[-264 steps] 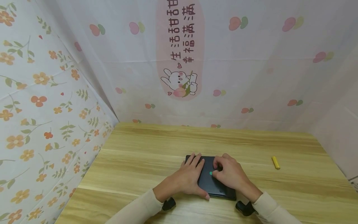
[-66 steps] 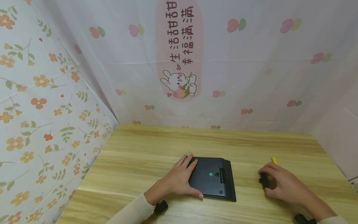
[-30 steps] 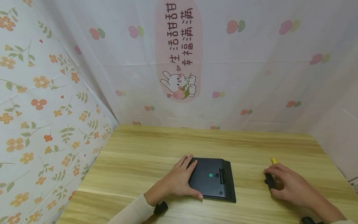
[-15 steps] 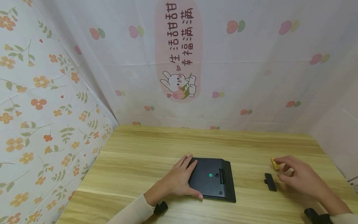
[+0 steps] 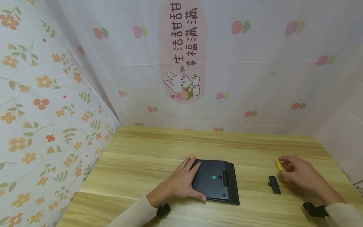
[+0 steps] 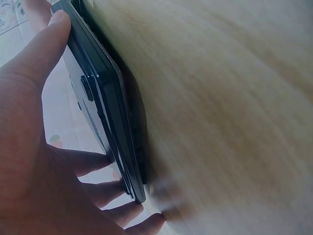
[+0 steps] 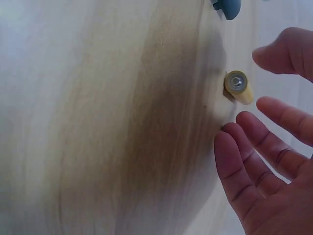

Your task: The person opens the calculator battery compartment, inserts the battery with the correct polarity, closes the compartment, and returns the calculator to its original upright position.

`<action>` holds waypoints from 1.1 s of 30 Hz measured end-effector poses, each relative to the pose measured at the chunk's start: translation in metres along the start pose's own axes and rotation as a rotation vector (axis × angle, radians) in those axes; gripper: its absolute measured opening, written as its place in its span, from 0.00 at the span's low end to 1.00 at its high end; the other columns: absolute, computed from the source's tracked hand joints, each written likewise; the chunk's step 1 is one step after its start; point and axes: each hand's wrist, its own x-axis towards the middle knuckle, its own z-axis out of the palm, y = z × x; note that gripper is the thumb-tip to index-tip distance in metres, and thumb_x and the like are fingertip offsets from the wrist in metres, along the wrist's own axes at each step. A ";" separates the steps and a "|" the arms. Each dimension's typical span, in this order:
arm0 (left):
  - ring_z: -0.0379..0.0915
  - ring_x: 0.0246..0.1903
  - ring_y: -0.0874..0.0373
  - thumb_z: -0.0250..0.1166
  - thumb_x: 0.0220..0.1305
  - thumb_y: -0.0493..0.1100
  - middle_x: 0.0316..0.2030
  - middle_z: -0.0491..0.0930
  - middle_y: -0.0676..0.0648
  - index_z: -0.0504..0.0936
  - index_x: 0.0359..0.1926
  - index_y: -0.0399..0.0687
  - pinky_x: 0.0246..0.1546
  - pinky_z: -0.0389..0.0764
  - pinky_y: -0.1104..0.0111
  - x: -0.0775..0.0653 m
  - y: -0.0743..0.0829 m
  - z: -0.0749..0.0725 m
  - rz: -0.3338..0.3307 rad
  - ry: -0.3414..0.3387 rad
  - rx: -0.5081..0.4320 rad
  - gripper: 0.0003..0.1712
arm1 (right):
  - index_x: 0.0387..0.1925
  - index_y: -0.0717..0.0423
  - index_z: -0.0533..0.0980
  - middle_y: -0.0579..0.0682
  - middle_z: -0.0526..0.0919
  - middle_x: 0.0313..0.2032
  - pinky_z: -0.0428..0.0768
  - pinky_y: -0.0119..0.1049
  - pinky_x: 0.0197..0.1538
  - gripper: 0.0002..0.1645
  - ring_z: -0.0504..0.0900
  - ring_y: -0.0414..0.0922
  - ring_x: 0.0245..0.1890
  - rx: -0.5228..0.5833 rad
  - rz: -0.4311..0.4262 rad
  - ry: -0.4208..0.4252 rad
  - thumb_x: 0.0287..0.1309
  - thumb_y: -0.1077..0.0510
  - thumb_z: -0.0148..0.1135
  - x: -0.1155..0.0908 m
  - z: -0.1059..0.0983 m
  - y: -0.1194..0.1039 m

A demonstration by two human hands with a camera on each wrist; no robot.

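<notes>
A flat black calculator [image 5: 211,184] lies face down on the table, its narrow battery slot [image 5: 225,178] uncovered and a green dot on its back. My left hand [image 5: 181,184] holds it at the left side, thumb on the near edge and fingers reaching over the far edge; the left wrist view shows the thumb [image 6: 46,46] on the rim. My right hand [image 5: 300,173] is around a yellow battery [image 5: 279,165] on the table. In the right wrist view a gap shows between the thumb and the battery [image 7: 238,85], with the fingers loosely bent beside it.
The small black battery cover [image 5: 274,184] lies between calculator and right hand. Patterned cloth hangs behind the wooden table [image 5: 158,142] and along its left side. A black wrist camera [image 5: 314,210] sits below the right hand.
My right hand, earlier over the calculator, carried the black cover right and laid it down near the battery. It then moved to the battery. The left hand shifted slightly left and stays on the calculator.
</notes>
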 end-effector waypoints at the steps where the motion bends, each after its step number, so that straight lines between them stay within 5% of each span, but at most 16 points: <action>1: 0.40 0.86 0.40 0.74 0.56 0.82 0.89 0.44 0.40 0.55 0.89 0.47 0.82 0.53 0.45 0.000 0.000 0.000 -0.001 0.000 0.000 0.74 | 0.64 0.72 0.77 0.63 0.86 0.51 0.84 0.41 0.40 0.32 0.86 0.53 0.43 -0.002 0.004 -0.006 0.67 0.57 0.78 0.002 0.001 0.001; 12: 0.39 0.87 0.40 0.74 0.56 0.82 0.89 0.43 0.40 0.55 0.89 0.48 0.82 0.53 0.45 0.001 0.000 0.001 -0.004 -0.002 -0.003 0.74 | 0.61 0.72 0.78 0.56 0.85 0.43 0.84 0.52 0.42 0.34 0.87 0.56 0.43 -0.023 0.018 -0.044 0.63 0.55 0.81 0.016 0.000 0.005; 24: 0.39 0.87 0.40 0.74 0.56 0.82 0.89 0.44 0.41 0.55 0.89 0.48 0.82 0.53 0.45 0.001 0.000 0.001 -0.008 -0.001 -0.003 0.74 | 0.62 0.68 0.78 0.48 0.80 0.40 0.76 0.38 0.37 0.34 0.78 0.43 0.38 -0.009 0.026 -0.089 0.58 0.59 0.81 0.018 0.000 0.007; 33: 0.38 0.87 0.41 0.74 0.56 0.82 0.89 0.43 0.41 0.55 0.89 0.48 0.82 0.53 0.45 0.000 0.000 0.001 -0.011 -0.001 -0.001 0.74 | 0.61 0.67 0.79 0.46 0.79 0.38 0.74 0.36 0.36 0.31 0.73 0.36 0.34 -0.008 0.024 -0.082 0.60 0.59 0.81 0.016 0.000 0.006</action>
